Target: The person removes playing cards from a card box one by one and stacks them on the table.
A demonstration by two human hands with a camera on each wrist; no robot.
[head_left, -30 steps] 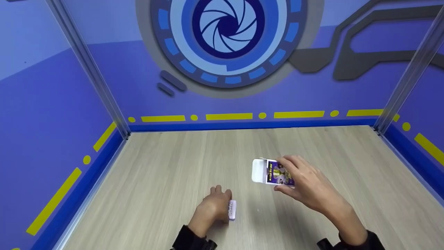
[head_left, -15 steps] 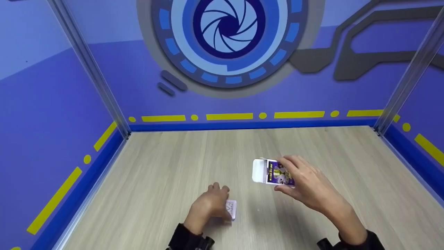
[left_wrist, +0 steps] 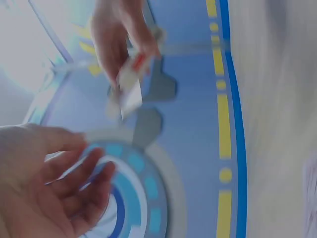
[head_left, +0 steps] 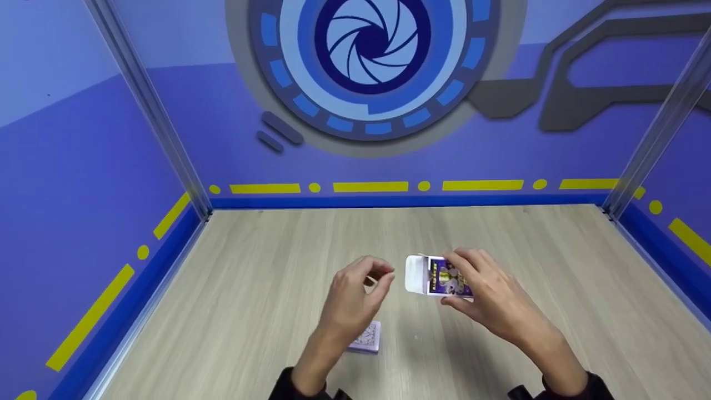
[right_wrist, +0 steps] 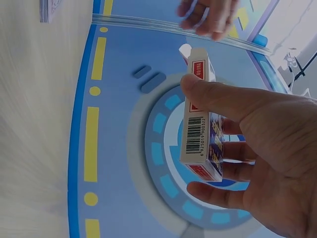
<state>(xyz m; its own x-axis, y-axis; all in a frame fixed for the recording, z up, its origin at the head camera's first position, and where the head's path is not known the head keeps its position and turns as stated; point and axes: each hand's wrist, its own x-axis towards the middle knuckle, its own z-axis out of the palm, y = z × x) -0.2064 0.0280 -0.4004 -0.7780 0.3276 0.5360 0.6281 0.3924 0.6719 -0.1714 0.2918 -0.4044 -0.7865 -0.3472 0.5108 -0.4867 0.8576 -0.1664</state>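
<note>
Between thumb and fingers, my right hand (head_left: 500, 294) grips a small purple and white card box (head_left: 446, 278) above the table. The box's white end flap (head_left: 414, 274) stands open toward the left. A barcode shows on the box's side in the right wrist view. Just left of the flap is my left hand (head_left: 355, 294), its fingers loosely bent and nothing between them. The left wrist view shows the same loosely curved left fingers (left_wrist: 84, 188) apart from the box. A stack of playing cards (head_left: 366, 338) with a pale purple patterned back lies on the table, partly hidden under the left wrist.
The wood-grain table (head_left: 266, 250) is bounded by blue-purple printed panels (head_left: 389, 166) at the back and both sides. Metal corner posts (head_left: 161, 122) stand at the back left and back right.
My left hand has let go of the card stack and risen forward and right toward the box flap. More of the stack shows. The right hand and the box have barely moved.
</note>
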